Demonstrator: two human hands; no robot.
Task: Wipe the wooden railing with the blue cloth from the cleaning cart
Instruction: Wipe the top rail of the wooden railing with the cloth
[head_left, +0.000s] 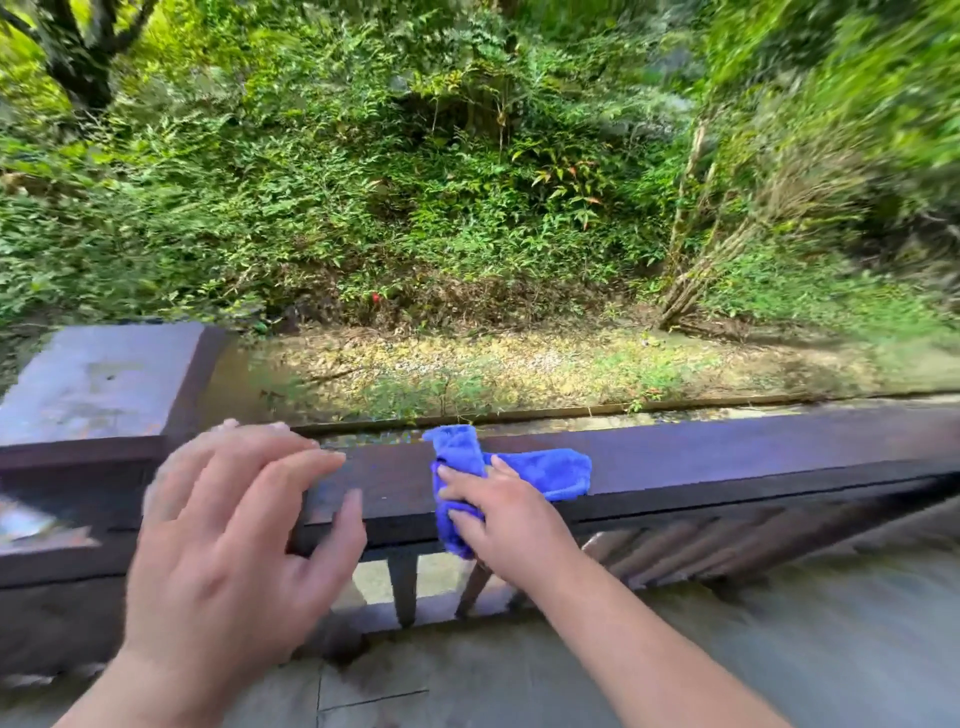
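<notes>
A dark brown wooden railing (727, 457) runs across the lower half of the head view, from a square post on the left to the right edge. A blue cloth (550, 470) is draped over its top rail near the middle. My right hand (498, 514) grips the cloth's left part and presses it against the rail's near face. My left hand (234, 540) hovers with spread fingers over the rail just right of the post, holding nothing. The view is motion-blurred.
A wide flat-topped wooden post (98, 384) stands at the left end. Slanted balusters (691, 551) fill the space under the rail. Grey paving (779, 623) lies under my arms. Beyond the railing are a gravel ditch and a thick green slope (415, 182).
</notes>
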